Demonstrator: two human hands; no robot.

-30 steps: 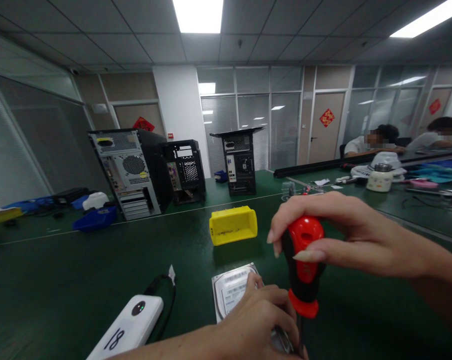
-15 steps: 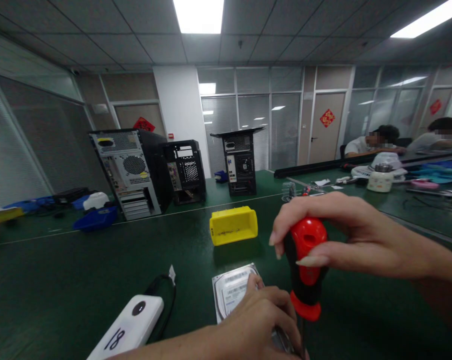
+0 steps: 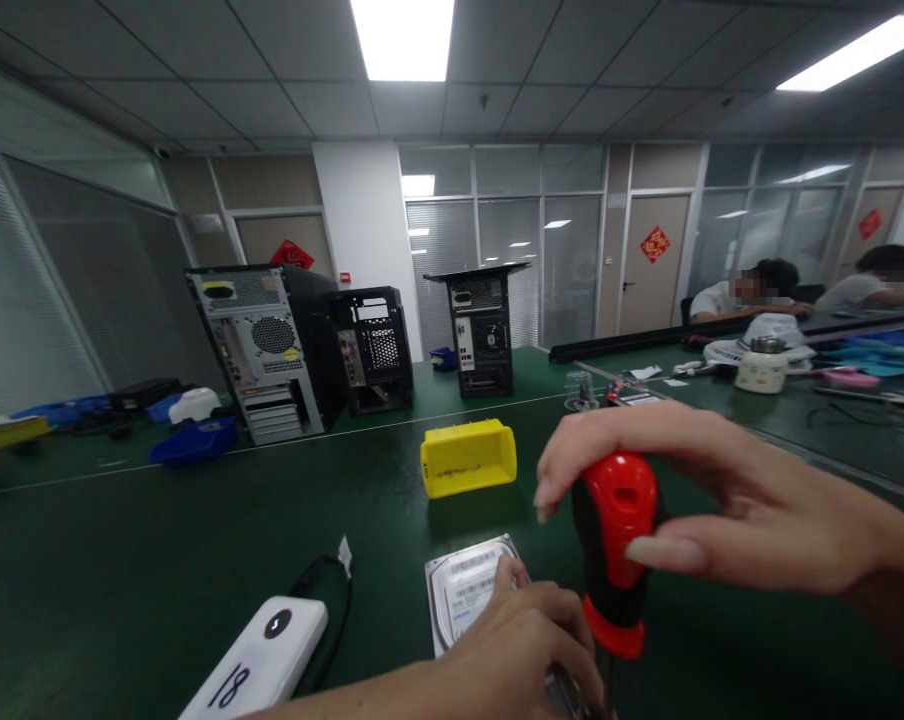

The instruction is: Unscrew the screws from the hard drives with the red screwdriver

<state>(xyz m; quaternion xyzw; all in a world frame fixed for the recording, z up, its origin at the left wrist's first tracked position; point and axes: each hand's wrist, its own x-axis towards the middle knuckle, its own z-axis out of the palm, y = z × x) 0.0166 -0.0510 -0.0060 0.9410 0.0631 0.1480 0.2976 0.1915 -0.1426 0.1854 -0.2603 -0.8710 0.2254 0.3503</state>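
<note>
Resting palm-down at the near edge of the green table (image 3: 159, 520), the left hand (image 3: 519, 650) lies curled over the near right part of a hard drive (image 3: 471, 590), fingers pressing on its metal case. Only the far left part of the drive, with its white label, shows beyond the knuckles. Just right of that hand, the right hand (image 3: 722, 500) comes in from the right, forearm nearly level, thumb and fingers closed around the top of a red-and-black screwdriver (image 3: 613, 550). This tool stands upright, handle up, its shaft dropping beside the left hand; the tip is hidden. Left of the drive lies a white device (image 3: 261, 665) marked 18. Farther off sits a yellow bin (image 3: 468, 457), then three computer cases (image 3: 272, 345).
</note>
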